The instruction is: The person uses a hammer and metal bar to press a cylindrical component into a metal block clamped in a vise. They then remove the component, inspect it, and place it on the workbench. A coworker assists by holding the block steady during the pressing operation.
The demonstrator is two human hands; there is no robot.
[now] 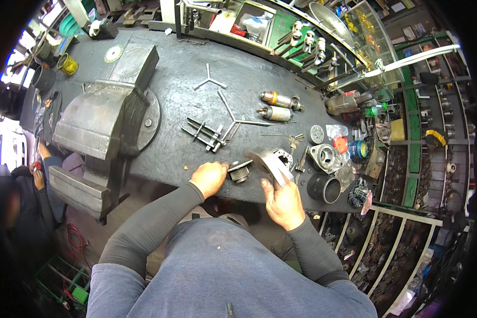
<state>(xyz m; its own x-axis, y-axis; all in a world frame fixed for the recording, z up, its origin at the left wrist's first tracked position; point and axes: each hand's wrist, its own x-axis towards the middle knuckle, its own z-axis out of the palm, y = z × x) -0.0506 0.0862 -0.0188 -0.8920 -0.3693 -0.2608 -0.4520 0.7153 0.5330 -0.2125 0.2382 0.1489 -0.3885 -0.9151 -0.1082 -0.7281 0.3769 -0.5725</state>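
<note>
My left hand is closed at the front edge of the workbench, its fingertips pinching the left side of a toothed metal gear. To its right, my right hand grips a round metal housing, tilted and smeared by motion. Just behind that housing lies a pale ring-shaped part, partly covered by it. A flanged metal casting and a dark hollow cylinder stand to the right of my right hand. The fingers under the housing are hidden.
A large bench vise fills the left side. A puller, Y-shaped wrenches and two cylindrical motor parts lie farther back. Bottles and shelving are at right. Another person is at far left.
</note>
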